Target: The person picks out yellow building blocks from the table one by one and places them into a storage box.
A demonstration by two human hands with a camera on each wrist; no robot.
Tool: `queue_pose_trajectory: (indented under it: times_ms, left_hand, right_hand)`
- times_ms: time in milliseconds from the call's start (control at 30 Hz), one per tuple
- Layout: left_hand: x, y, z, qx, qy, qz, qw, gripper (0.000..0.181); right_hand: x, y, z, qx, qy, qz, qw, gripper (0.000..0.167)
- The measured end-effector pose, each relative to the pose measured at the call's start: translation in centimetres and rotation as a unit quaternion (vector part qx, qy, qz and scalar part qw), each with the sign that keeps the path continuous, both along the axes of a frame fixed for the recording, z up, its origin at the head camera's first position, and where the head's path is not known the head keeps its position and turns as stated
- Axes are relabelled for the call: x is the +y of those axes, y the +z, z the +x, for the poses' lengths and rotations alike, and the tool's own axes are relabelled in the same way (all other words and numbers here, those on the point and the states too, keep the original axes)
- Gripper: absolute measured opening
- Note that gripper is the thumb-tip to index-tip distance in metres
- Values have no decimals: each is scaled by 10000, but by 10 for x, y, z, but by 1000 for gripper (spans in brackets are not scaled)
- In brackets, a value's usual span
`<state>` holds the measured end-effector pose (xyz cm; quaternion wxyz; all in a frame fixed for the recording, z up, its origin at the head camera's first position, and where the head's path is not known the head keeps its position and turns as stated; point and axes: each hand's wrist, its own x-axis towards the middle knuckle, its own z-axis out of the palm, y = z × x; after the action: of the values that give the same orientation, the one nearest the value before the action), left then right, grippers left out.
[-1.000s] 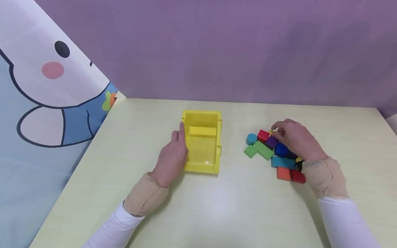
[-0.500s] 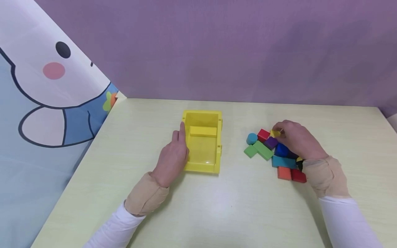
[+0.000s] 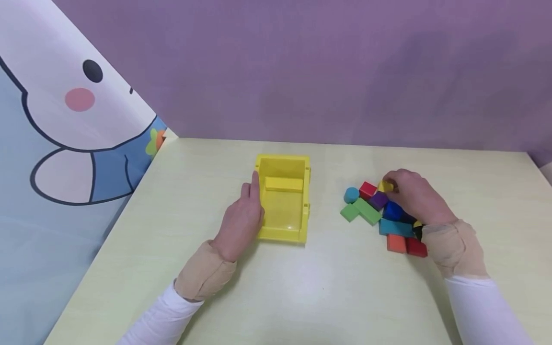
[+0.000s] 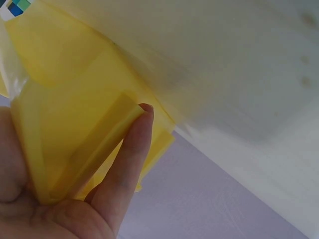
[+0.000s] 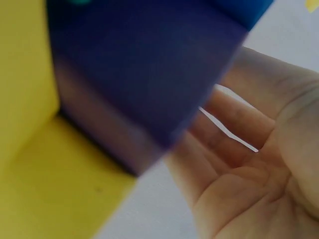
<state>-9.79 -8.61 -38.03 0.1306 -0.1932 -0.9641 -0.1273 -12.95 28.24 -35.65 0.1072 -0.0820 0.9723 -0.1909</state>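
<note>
My left hand (image 3: 240, 218) rests along the left side of the yellow bin (image 3: 282, 235), its index finger straight against the rim. In the left wrist view that hand (image 4: 99, 199) touches the bin's yellow wall (image 4: 65, 55). My right hand (image 3: 416, 196) pinches a small yellow block (image 3: 385, 187) at the far edge of a group of blocks. Beside it lie a purple block (image 3: 378, 201) and a red block (image 3: 368, 190). The right wrist view shows the purple block (image 5: 144, 64) large and close, with my right hand (image 5: 249, 169) behind it.
Inside the bin, a yellow block (image 3: 283, 184) lies near its far end. Around the right hand are a light blue cylinder (image 3: 351, 195), green blocks (image 3: 367, 211), a teal block (image 3: 396, 227), an orange block (image 3: 396, 243) and a dark red block (image 3: 416, 247). A purple backdrop (image 3: 302, 72) stands behind the table.
My right fingers have moved slightly right at the yellow block, which shows more clearly between them. My left hand stays at the bin; the whole view has shifted slightly.
</note>
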Motion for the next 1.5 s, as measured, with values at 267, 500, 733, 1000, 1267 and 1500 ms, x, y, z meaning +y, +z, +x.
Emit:
queue_pose_trajectory:
  times_ms: [267, 500, 733, 1000, 1267, 1500]
  left_hand:
    - [1, -1, -1, 55, -7, -6, 10000, 69]
    - [0, -1, -1, 10, -1, -13, 10000, 70]
    - [0, -2, -1, -31, 16, 12, 10000, 69]
    - [0, -2, -1, 70, -16, 25, 10000, 68]
    - [0, -2, -1, 95, -38, 60, 9999, 69]
    - [0, -4, -1, 187, -51, 26, 9998, 70]
  right_hand:
    - [2, 0, 1, -26, -138, -55, 9999, 41]
    - [-1, 6, 5, 279, -93, -69, 9995, 40]
    - [-9, 11, 15, 748, -69, -35, 9972, 38]
    - [-15, 17, 25, 1486, 74, -204, 9887, 34]
    - [-33, 23, 32, 1707, 23, -449, 9843, 32]
    - [-46, 28, 37, 1935, 28, -668, 9788, 28]
